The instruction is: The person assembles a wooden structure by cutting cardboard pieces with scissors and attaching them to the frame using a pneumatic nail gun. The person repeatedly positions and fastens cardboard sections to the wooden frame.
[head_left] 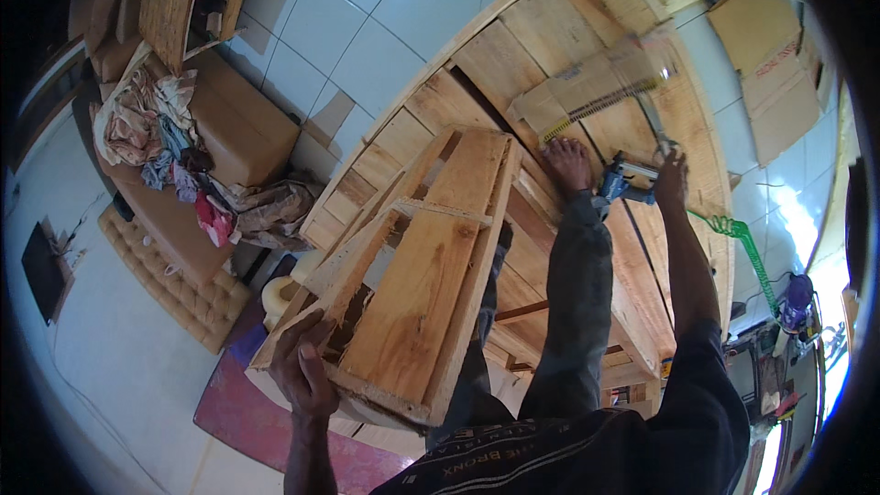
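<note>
A long wooden frame of rough planks (412, 302) rests tilted across my lap. My left hand (307, 371) grips its near left corner, thumb over the end. My right hand (672, 179) is closed round a slim grey metal tool (653, 121), whose kind I cannot make out; its far end is blurred. Right beside that hand lies a blue nail gun (628, 179) on the planks. A dark strip of nails with yellow ends (605, 103) lies along a piece of cardboard (568, 92). My bare foot (568, 163) stands on the boards near the strip.
The large plank surface (550, 27) curves round my legs. A green coiled hose (753, 252) runs on the right toward a purple tool (796, 301). Flattened cardboard (775, 82) lies on the tiles. Left stand a brown sofa (243, 110) with heaped cloths (151, 124) and a wooden box (174, 5).
</note>
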